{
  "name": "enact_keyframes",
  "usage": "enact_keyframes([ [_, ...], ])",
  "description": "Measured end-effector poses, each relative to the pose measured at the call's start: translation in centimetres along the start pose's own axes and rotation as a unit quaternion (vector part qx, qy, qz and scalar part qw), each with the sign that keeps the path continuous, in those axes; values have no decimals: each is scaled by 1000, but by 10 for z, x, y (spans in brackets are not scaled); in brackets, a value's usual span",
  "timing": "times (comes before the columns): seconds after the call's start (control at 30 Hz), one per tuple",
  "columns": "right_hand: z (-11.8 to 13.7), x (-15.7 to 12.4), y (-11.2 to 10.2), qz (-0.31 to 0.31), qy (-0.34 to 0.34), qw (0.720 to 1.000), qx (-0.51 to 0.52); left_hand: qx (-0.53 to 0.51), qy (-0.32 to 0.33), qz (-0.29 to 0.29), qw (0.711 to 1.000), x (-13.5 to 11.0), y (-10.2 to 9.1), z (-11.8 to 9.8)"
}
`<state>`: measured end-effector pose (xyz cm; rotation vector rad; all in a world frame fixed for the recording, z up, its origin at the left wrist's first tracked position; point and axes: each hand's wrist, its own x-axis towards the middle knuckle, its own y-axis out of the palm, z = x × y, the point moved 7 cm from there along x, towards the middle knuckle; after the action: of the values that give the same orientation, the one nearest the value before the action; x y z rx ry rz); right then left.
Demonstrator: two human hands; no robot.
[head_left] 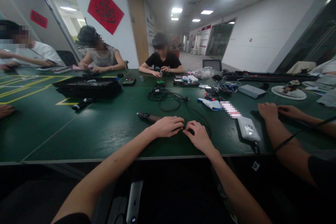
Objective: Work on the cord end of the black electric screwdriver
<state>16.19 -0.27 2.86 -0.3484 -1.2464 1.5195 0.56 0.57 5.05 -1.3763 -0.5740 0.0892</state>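
On the green table near its front edge lies an electric screwdriver, its dark tip pointing left. My left hand is closed over its rear part, palm down, hiding most of the body. Close by on the right, my right hand pinches a small dark cable plug at the screwdriver's back end. Whether the plug sits in the socket I cannot tell. A black cable curves from there up to a loose coil and a black power adapter.
A black tray and a dark tool lie to the left. Rightward are a blue-and-white object, a white power bank and a grey box. A co-worker's hands rest at the right; other people sit opposite.
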Motion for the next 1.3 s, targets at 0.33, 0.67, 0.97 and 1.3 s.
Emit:
enact_keyframes([
  [0.33,2,0,-2,4,4,1000,3,-4,8,-4,1000,0,0,0],
  [0.67,1,-1,0,-5,-1,1000,-3,-7,14,-17,1000,-1,2,1],
  [0.97,1,-1,-2,-6,1,1000,3,-17,15,-23,999,0,-1,0],
  [1.3,0,-1,-1,-3,2,1000,-2,-19,9,-21,1000,0,-1,0],
])
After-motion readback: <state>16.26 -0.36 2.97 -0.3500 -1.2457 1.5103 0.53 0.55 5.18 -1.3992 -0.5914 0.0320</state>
